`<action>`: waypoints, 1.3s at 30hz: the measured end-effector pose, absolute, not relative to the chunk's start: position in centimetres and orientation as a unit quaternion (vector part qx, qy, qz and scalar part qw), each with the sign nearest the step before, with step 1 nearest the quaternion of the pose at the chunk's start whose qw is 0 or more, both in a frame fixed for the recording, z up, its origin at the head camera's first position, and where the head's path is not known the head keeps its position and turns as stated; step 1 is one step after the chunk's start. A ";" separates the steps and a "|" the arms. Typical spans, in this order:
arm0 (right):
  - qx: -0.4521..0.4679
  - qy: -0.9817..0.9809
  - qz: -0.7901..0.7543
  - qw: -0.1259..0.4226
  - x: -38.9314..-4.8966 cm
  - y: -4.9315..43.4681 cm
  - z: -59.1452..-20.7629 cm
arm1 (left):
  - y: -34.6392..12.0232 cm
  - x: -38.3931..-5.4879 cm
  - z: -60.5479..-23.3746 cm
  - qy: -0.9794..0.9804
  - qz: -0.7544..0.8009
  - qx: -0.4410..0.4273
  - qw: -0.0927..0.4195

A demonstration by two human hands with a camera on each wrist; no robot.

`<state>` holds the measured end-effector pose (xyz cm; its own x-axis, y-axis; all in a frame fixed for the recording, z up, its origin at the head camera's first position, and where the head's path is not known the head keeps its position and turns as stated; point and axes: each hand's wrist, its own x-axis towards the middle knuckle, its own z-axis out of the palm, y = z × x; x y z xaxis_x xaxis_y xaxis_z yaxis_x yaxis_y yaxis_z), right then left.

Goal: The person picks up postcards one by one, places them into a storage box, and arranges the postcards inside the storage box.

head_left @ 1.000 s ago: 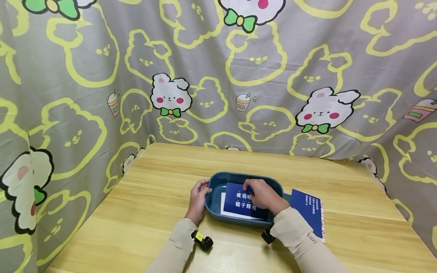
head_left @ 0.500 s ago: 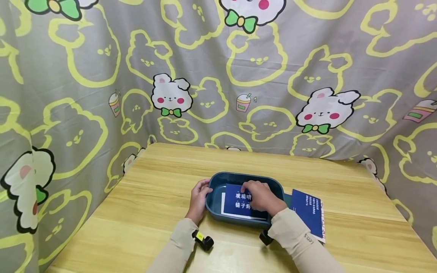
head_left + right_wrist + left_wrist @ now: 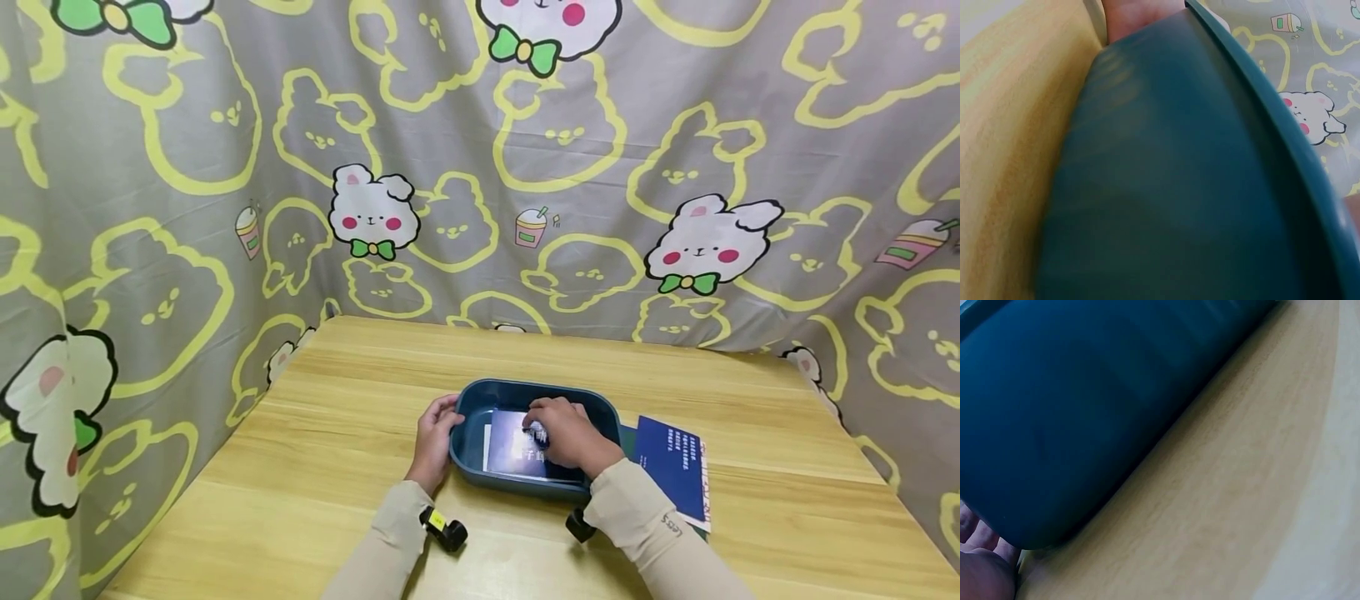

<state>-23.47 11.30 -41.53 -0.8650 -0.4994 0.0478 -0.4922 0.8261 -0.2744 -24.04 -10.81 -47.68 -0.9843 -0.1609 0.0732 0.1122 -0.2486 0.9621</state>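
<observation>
A dark teal plastic basin [image 3: 480,479] sits on the table in the head view. My left hand [image 3: 433,446] grips its left end, thumb at the rim and fingers along the outer wall. Within the basin lies a glossy blue card [image 3: 506,454] with white characters, glare across its face, over a white-edged sheet [image 3: 487,446]. My right hand [image 3: 570,433] reaches inside with curled fingers and holds the blue card, covering its right part. Both wrist views show mostly the basin's outer wall [image 3: 1085,412]; a few left-hand fingers [image 3: 982,537] show at its corner.
Right of the basin lies a stack of flat printed items, a blue card [image 3: 671,467] with white text on top, white, pink-patterned and green edges beneath. The wooden table [image 3: 300,500] meets a patterned cloth curtain [image 3: 450,192] at the back and sides.
The right hand has shifted slightly left over the basin. The blue card's face has turned from plain blue to bright glare, and it sits a little lower and further left. The left hand stays put.
</observation>
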 end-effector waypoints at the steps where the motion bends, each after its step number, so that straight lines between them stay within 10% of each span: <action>1: -0.262 0.955 -0.141 0.007 -23.5 11.3 -41.5 | -10.8 -24.0 -47.7 -0.607 -0.789 0.021 0.086; 13: -0.243 0.928 -0.284 0.010 -23.4 12.0 -41.2 | -10.9 -23.9 -47.6 -0.612 -0.786 0.018 0.084; 33: -0.104 0.902 -0.391 -0.151 -21.9 21.4 -38.3 | -10.5 -24.4 -47.9 -0.621 -0.777 0.027 0.096; 39: -0.023 0.921 -0.377 -0.093 -21.9 24.8 -38.5 | -10.7 -24.4 -47.8 -0.618 -0.779 0.033 0.097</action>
<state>-21.92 24.82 -38.47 -0.9818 0.0276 0.1881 -0.1121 0.7150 -0.6901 -24.44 -10.65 -47.81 -0.9791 -0.1915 0.0679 0.1097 -0.2169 0.9700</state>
